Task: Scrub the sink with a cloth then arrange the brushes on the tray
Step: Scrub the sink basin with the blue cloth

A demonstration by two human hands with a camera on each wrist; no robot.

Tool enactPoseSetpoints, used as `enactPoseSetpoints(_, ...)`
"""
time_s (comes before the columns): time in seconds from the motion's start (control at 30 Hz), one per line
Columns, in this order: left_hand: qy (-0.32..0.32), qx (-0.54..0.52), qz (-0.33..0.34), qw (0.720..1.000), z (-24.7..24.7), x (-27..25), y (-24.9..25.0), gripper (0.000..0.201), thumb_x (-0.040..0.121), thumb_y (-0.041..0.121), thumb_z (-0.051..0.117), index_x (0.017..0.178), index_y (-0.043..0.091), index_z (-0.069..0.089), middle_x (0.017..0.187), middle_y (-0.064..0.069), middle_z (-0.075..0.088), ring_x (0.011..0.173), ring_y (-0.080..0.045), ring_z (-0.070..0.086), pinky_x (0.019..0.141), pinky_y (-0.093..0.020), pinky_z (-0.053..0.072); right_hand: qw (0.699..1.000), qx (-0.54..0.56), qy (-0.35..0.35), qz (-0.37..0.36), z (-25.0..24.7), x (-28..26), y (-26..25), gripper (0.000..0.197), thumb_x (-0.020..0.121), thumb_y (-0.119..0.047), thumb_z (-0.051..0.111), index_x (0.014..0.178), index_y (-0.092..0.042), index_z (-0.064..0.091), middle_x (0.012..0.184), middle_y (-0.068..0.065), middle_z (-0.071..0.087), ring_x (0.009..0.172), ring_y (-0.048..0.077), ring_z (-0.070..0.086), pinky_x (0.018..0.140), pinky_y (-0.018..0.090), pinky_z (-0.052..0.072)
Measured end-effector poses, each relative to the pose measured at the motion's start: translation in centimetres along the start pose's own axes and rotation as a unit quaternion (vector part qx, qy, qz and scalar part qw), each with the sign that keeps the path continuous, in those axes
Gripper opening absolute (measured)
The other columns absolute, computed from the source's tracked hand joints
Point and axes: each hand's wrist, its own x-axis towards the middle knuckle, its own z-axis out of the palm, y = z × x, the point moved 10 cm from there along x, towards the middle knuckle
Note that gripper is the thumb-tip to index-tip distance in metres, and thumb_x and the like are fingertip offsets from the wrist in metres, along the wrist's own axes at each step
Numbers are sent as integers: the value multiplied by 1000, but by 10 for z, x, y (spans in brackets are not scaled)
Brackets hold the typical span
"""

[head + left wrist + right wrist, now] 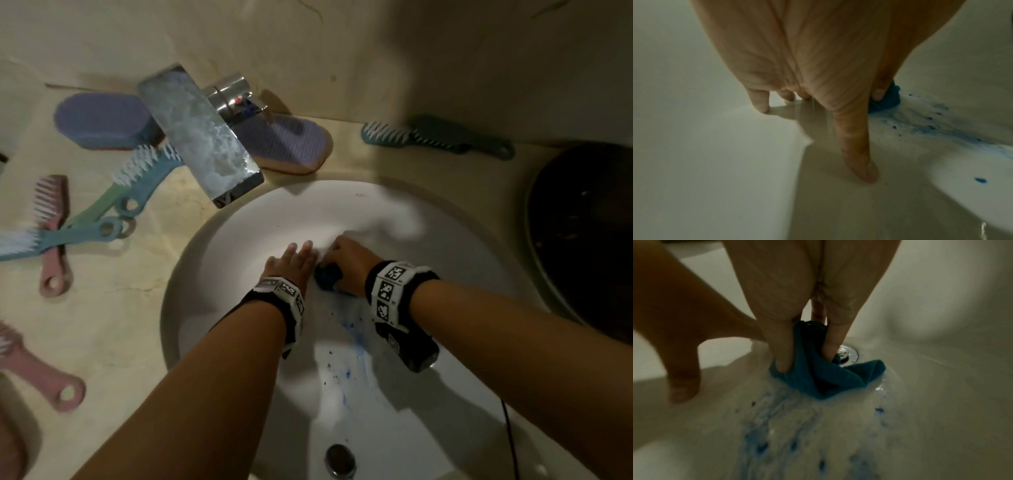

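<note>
Both hands are down in the white sink (212,260). My right hand (342,260) grips a bunched dark blue cloth (328,277) and holds it against the basin. In the right wrist view the thumb and fingers (783,356) pinch the cloth (828,376) just in front of the drain (849,355). Blue smears and specks (766,434) streak the basin below the cloth. Left of the cloth, my left hand (291,260) lies open, its straight fingers (859,162) touching the basin. Several brushes lie on the counter, among them a purple one (102,120), a blue one (144,178) and a pink one (51,233).
A chrome faucet (202,137) juts over the sink's far left rim, with a purple brush (287,140) behind it. A teal brush (435,137) lies by the wall. A dark round vessel (582,240) stands right of the sink. The drain (340,460) is nearest me.
</note>
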Motion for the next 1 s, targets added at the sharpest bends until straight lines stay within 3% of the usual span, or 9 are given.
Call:
enactPoseSetpoints(0.13,3,-4,1,1000,1,1,-2,100,86,23,63,149,19,-14,156,3,-23,146,-22,-13,120,-42,7,996,-47,-70,-7,24,-5,2,39,83,-15,64,121,-17,60,130,10,50,119,27,49,97,32,42)
enactPoseSetpoints(0.27,10,-21,13,1000,1,4,-3,93,89,23,59,149,22,-12,157,4,-22,146,-22,-13,119,-42,4,1000,9,-5,23,-2,8,3,26,86,-16,60,111,-8,65,116,15,59,109,31,56,83,28,42)
enactPoseSetpoints(0.33,11,-22,20,999,-1,3,-3,92,89,24,59,150,22,-10,157,4,-20,147,-22,-12,119,-42,5,1000,-17,2,23,-8,11,-2,28,88,-19,59,111,-5,65,116,15,61,109,31,57,85,29,42)
enactPoseSetpoints(0.43,10,-9,25,1000,-4,1,-2,94,88,25,60,150,21,-10,157,3,-20,147,-22,-11,119,-41,6,994,-83,-69,-6,15,-1,-7,34,86,-17,62,120,-8,60,125,11,58,117,28,54,95,29,41)
enactPoseSetpoints(0.53,14,-17,24,999,-6,0,-2,87,91,22,56,150,20,-8,158,3,-18,147,-22,-11,119,-42,6,991,-75,-113,-15,35,-11,-1,31,86,-12,62,117,-9,61,124,10,57,116,27,52,92,27,40)
enactPoseSetpoints(0.7,18,-30,26,999,-9,1,-1,84,92,20,54,151,20,-6,158,3,-18,147,-22,-11,120,-43,6,1000,4,-25,0,3,8,4,22,85,-19,61,100,-7,71,106,14,65,101,31,61,82,28,45)
enactPoseSetpoints(0.83,20,-40,27,999,-9,-1,0,83,93,21,54,151,20,-5,158,3,-17,147,-22,-11,119,-43,6,996,-13,-92,-4,21,-22,6,40,94,-25,51,131,-10,52,139,12,39,121,28,45,98,25,37)
enactPoseSetpoints(0.93,20,-42,29,998,-10,0,1,88,90,22,57,151,20,-6,158,2,-17,147,-22,-11,119,-44,5,992,69,-100,28,30,-24,14,33,88,-11,60,119,-2,52,114,15,55,96,24,54,72,27,43)
enactPoseSetpoints(1.0,20,-40,31,998,-9,1,1,94,87,23,62,151,19,-7,158,2,-17,147,-22,-11,119,-44,5,982,172,-60,50,16,-18,13,16,84,-5,63,98,-1,56,92,14,59,82,23,55,67,26,46)
